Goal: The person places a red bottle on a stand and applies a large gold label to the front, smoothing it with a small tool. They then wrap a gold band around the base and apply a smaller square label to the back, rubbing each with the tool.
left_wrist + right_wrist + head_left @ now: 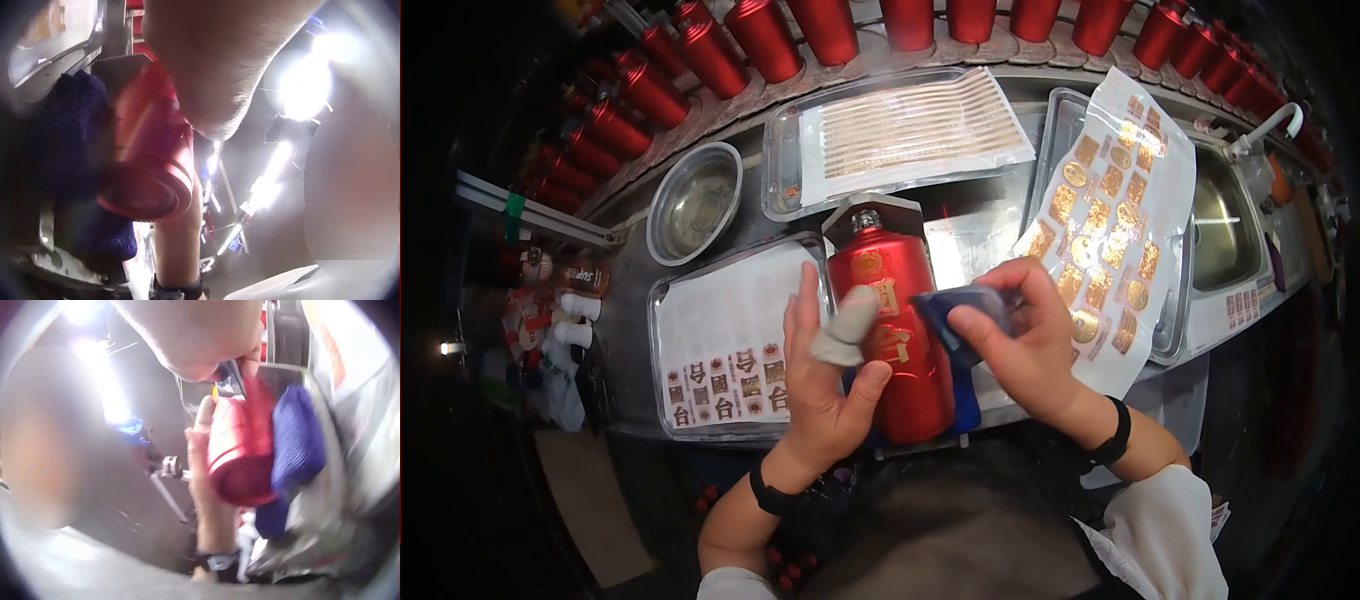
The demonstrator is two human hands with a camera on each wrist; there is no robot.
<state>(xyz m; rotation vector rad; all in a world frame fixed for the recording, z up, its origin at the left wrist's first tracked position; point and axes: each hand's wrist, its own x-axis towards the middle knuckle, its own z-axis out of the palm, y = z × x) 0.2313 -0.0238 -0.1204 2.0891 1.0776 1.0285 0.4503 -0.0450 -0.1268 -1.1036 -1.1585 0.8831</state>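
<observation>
A red bottle (905, 370) with gold characters lies in a cradle on the metal counter, its capped neck pointing away from me. My left hand (825, 385) is at its left side, fingers mostly straight, with a pale finger cot (846, 330) covering one finger. Between the thumb and fingers of my right hand (1035, 345) is a thin, glossy dark blue piece (968, 308), pinched over the bottle's right side. Below that hand a blue cloth (299, 437) pads the bottle's right flank. The right wrist view also shows the bottle's round base.
To the left, a tray holds a sheet of dark character stickers (725, 390), with a metal bowl (693, 205) behind it. Striped strips (915, 125) lie on the back tray, gold stickers (1115, 200) at right beside a sink (1225, 235). Red bottles (762, 40) line a conveyor behind.
</observation>
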